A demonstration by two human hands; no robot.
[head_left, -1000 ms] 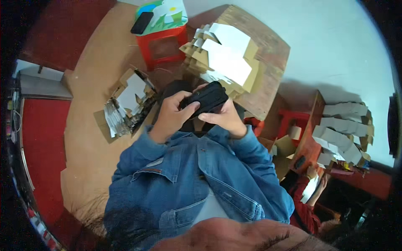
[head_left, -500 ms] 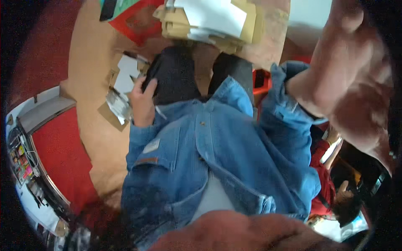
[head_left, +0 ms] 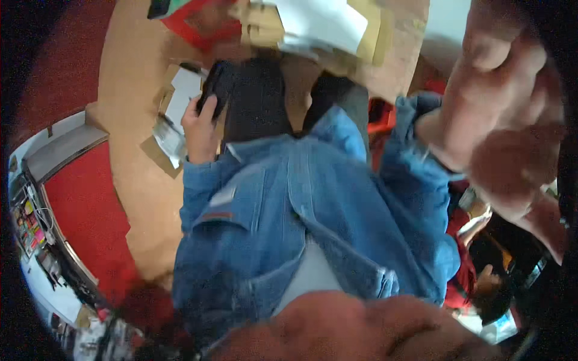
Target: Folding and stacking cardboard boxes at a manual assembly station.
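One right hand [head_left: 503, 114] blocking upper right, red stool [head_left: 198, 27] beside cardboard stack [head_left: 319, 24]

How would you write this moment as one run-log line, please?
left hand: holds black object | right hand: close to camera, blurred | cardboard stack: on wooden table | cardboard pile: near left hand

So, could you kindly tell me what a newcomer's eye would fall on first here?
Probably the right hand, blurred and looming large along the right side, close to the camera. Next, the blue denim jacket filling the centre, then the left hand left of centre, holding a black object. At the top, white and brown cardboard also stands out.
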